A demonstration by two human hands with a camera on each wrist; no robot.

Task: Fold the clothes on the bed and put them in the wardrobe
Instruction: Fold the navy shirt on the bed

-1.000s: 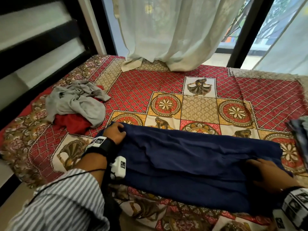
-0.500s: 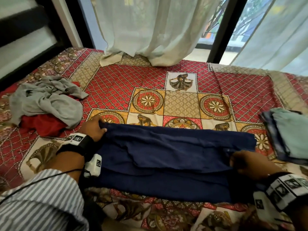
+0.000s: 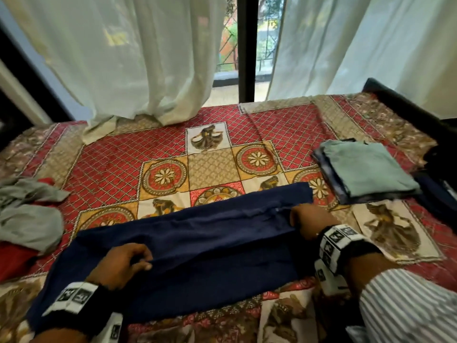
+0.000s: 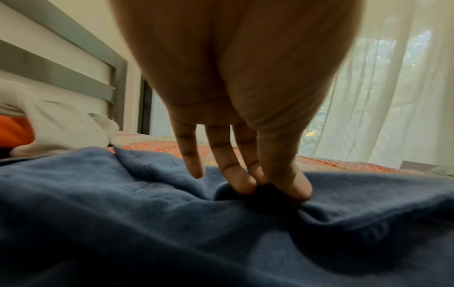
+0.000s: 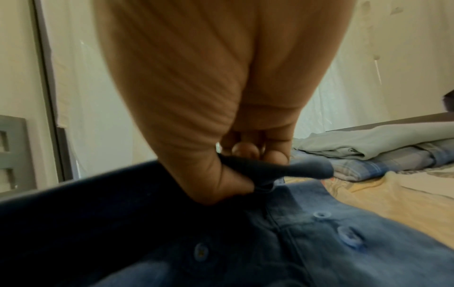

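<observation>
At the bed's (image 3: 103, 157) left edge I see the unfolded pile (image 3: 27, 214). My left hand (image 3: 121, 264) pinches the navy shirt (image 3: 197, 243), which lies along the near edge; my right hand (image 3: 310, 220) is curled round its collar end. I should lift both ends level, keep the cloth taut, and match edges. The folded stack (image 3: 366, 172) waits near the right edge.
</observation>
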